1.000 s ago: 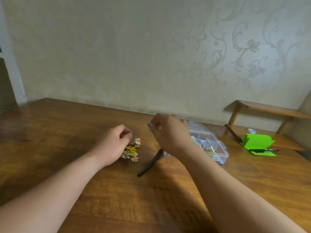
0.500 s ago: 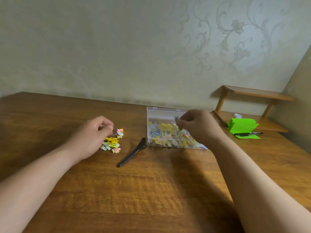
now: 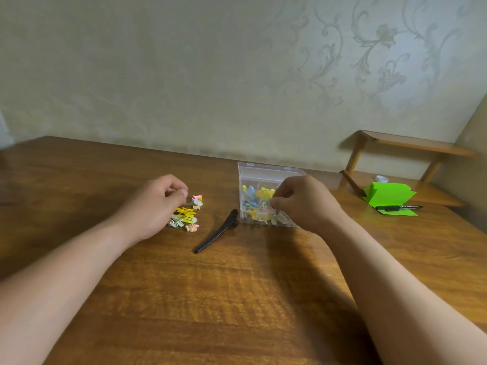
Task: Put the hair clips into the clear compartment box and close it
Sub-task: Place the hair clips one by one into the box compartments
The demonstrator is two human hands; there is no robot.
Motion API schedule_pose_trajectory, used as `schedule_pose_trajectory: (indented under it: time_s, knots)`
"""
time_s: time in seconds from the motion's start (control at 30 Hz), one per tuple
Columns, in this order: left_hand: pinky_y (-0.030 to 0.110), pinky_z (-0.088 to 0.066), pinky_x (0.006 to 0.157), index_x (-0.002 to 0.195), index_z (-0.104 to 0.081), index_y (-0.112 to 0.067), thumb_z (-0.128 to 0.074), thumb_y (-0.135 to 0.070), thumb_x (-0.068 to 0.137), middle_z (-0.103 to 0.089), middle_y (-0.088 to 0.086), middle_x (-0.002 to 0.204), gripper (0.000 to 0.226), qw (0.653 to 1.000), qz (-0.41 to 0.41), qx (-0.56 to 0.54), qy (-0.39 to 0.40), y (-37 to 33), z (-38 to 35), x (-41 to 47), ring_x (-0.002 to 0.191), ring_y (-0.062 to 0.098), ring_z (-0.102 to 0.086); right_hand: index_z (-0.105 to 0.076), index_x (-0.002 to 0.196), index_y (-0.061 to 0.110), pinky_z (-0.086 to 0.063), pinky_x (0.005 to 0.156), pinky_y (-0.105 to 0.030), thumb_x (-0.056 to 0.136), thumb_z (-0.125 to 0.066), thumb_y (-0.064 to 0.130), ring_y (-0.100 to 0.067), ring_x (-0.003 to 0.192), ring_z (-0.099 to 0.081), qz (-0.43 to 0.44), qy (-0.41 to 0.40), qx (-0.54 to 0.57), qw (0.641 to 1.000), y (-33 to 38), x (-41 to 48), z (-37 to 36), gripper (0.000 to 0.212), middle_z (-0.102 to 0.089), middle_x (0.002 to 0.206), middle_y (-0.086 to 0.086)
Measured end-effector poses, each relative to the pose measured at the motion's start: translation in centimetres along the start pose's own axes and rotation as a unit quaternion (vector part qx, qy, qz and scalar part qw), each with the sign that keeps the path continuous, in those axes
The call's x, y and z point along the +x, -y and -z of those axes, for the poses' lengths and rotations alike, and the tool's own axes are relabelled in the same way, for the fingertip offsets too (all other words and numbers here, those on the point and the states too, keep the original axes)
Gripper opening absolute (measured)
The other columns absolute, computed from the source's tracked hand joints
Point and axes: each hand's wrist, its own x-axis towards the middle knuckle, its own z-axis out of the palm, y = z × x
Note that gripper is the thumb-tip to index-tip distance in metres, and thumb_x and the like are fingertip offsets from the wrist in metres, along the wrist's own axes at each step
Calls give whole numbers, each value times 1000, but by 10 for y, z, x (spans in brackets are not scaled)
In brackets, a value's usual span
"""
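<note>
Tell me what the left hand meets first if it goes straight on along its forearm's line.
The loose hair clips beside the left hand, probably the pink-bowed clip; contact is unclear.

**A Brown Table by a Swirly Wall**

The back wall (image 3: 184, 75) is pale and creamy. Soft curly leaves and flowers are drawn on its right part. A big wooden table (image 3: 210, 299) reaches up to it. The wood is brown and shiny, with dark lines in it. In the far right corner a small wooden shelf (image 3: 411, 144) stands on the table, beside a second wall (image 3: 474, 143). Bright green paper (image 3: 387, 196) sits at the bottom of the shelf, with a black pen (image 3: 398, 207) lying on it. The light is soft.
</note>
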Motion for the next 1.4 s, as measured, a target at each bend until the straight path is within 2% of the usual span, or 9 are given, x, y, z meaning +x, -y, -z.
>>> schedule_pose_trajectory:
  time_s: [0.2, 0.4, 0.6, 0.73, 0.8, 0.9, 1.07, 1.2, 1.4]
  knots:
    - [40, -56, 84, 109, -70, -35, -56, -37, 107, -72, -12, 111, 14, 1000, 0, -5, -3, 0, 0, -1, 103, 10, -65, -78, 102, 26, -60, 73, -33, 98, -73, 33, -9, 85, -66, 2, -12, -13, 1000, 1, -2, -1, 10, -74, 94, 9]
    - [38, -56, 87, 112, -69, -35, -54, -37, 108, -70, -12, 113, 15, 1000, 0, 0, 5, -5, 1, -3, 105, 10, -65, -75, 103, 29, -45, 58, -23, 101, -66, 39, -5, 82, -63, -5, -19, -29, 999, 2, -4, -2, 14, -73, 94, 11]
    - [38, -58, 89, 113, -67, -36, -51, -38, 109, -70, -14, 112, 16, 1000, 7, 8, 5, -8, 4, -5, 105, 7, -65, -76, 101, 31, -48, 65, -26, 101, -61, 39, -5, 81, -64, 27, -68, -34, 997, 12, -6, -6, 16, -74, 93, 14]
    - [37, -58, 82, 114, -67, -33, -50, -34, 110, -70, -13, 111, 18, 1000, 10, -8, -5, -10, 4, -7, 99, 13, -69, -75, 102, 30, -51, 80, -33, 102, -62, 36, -13, 90, -67, 79, -83, -6, 993, 30, -14, -13, 15, -74, 95, 15]
    - [38, -58, 79, 116, -67, -33, -50, -34, 110, -68, -13, 113, 18, 999, 14, -20, -22, -11, 5, -7, 95, 16, -71, -76, 102, 32, -52, 76, -31, 102, -63, 36, -11, 93, -68, 108, -59, 6, 992, 44, -15, -18, 13, -75, 96, 16]
    - [36, -60, 78, 124, -65, -31, -48, -33, 111, -64, -11, 115, 21, 997, 31, -50, -52, -12, 6, -7, 98, 16, -70, -77, 109, 31, -57, 87, -36, 104, -61, 32, -12, 100, -69, 163, 8, -18, 987, 75, -8, -25, 17, -77, 106, 14]
    - [54, -66, 74, 123, -65, -27, -47, -30, 112, -65, 0, 100, 21, 991, 71, -90, -76, -12, 7, -4, 78, 21, -69, -71, 128, 36, -57, 94, -38, 103, -58, 26, -18, 110, -69, 224, 118, -156, 955, 122, 20, -52, 30, -76, 119, 10]
    - [53, -67, 72, 122, -64, -30, -47, -34, 111, -66, 0, 98, 21, 992, 70, -82, -66, -10, 7, -3, 73, 21, -71, -67, 130, 42, -51, 79, -34, 102, -58, 28, -21, 108, -67, 236, 141, -261, 925, 132, 31, -71, 32, -72, 121, 8]
    - [44, -65, 68, 122, -63, -32, -47, -34, 110, -67, -1, 95, 20, 994, 59, -74, -59, -8, 7, -3, 69, 18, -69, -68, 125, 30, -59, 81, -37, 103, -61, 27, -24, 102, -66, 212, 145, -270, 928, 132, 29, -73, 23, -69, 116, 0]
